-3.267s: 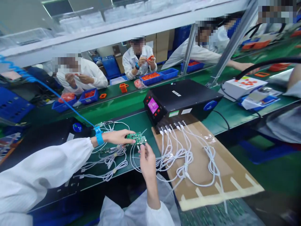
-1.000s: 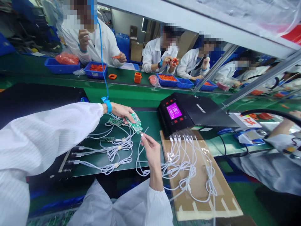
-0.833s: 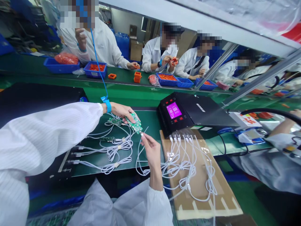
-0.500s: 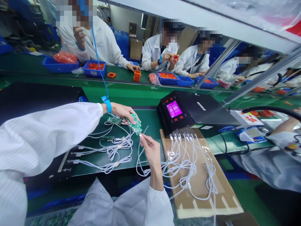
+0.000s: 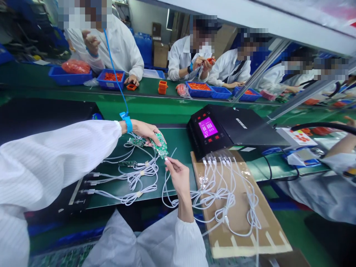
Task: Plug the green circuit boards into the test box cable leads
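Between my hands is a green circuit board (image 5: 159, 145). My left hand (image 5: 146, 132), with a blue wrist strap (image 5: 128, 124), grips its upper end from above. The fingers of my right hand (image 5: 178, 172) pinch a white cable plug (image 5: 166, 158) at the board's lower edge; whether it is fully seated I cannot tell. Two more circuit boards, one further up (image 5: 136, 142) and one lower down (image 5: 128, 163), lie left of my hands among bundled white cables (image 5: 139, 178).
A black tester with a lit magenta screen (image 5: 208, 127) stands right, white cables running from its front over a cardboard sheet (image 5: 244, 222). Another black box (image 5: 50, 111) is at left. Across the line, co-workers in white coats sit behind blue bins (image 5: 111, 84) of orange parts.
My hands keep almost the same hold on the board and plug. Across the line, a co-worker's hand has moved left onto an orange frame. The view has shifted slightly.
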`<state>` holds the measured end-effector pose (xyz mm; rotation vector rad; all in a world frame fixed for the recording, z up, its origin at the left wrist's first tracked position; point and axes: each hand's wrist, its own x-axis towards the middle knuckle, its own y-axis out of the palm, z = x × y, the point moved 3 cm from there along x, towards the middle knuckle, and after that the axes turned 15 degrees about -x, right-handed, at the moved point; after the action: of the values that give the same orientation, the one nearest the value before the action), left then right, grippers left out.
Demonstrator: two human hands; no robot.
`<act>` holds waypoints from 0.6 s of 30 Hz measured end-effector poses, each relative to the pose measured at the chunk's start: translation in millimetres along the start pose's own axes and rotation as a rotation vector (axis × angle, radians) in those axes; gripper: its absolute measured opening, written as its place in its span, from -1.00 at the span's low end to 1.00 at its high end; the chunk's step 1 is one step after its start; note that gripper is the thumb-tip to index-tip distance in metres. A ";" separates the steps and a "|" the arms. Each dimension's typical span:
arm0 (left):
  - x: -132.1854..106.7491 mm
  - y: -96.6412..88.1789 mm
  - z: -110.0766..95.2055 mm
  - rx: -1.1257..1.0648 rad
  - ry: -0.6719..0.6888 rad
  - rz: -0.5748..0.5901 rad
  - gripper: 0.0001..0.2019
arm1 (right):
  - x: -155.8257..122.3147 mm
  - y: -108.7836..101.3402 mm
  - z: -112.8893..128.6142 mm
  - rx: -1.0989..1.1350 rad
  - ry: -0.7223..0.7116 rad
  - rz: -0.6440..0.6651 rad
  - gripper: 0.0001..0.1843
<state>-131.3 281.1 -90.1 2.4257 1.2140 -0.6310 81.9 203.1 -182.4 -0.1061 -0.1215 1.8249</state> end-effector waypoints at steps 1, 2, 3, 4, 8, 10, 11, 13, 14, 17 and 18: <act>-0.6 0.3 -0.1 -0.017 0.001 0.009 -0.60 | 0.0 -0.2 0.0 0.003 0.008 0.006 -0.60; -1.1 0.9 -0.5 -0.035 0.007 0.015 -0.62 | -0.1 -0.6 0.1 0.006 0.014 0.010 -0.59; -1.5 1.7 -1.1 -0.052 0.021 0.018 -0.65 | -0.3 -1.0 0.3 0.009 0.018 0.011 -0.58; -1.8 2.7 -1.9 -0.066 0.036 0.018 -0.67 | -0.5 -1.4 0.6 0.013 0.020 0.009 -0.58; -1.2 6.4 -3.6 -0.069 0.075 0.006 -0.67 | -1.0 0.8 2.4 0.058 0.026 0.047 -0.57; -0.1 8.3 -3.3 -0.038 0.081 0.024 -0.66 | -0.5 3.2 3.7 0.104 0.052 0.065 -0.47; 0.7 9.2 -3.0 -0.021 0.087 0.032 -0.66 | 0.0 4.2 4.6 0.129 0.072 0.065 -0.38; 2.7 11.0 -1.8 0.003 0.090 0.038 -0.64 | 1.6 5.8 7.4 0.173 0.110 0.065 -0.19; 3.8 11.6 -1.1 0.008 0.087 0.026 -0.63 | 2.7 6.6 9.4 0.188 0.120 0.075 -0.13; 6.8 13.0 0.4 0.002 0.066 -0.040 -0.67 | 6.8 8.5 16.2 0.212 0.115 0.126 -0.13; 7.2 13.6 0.4 -0.001 0.060 -0.053 -0.67 | 8.3 8.7 18.0 0.213 0.108 0.133 -0.15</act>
<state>-116.4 277.9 -92.8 2.4351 1.3060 -0.5767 69.1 208.4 -165.8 -0.0631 0.1598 1.9482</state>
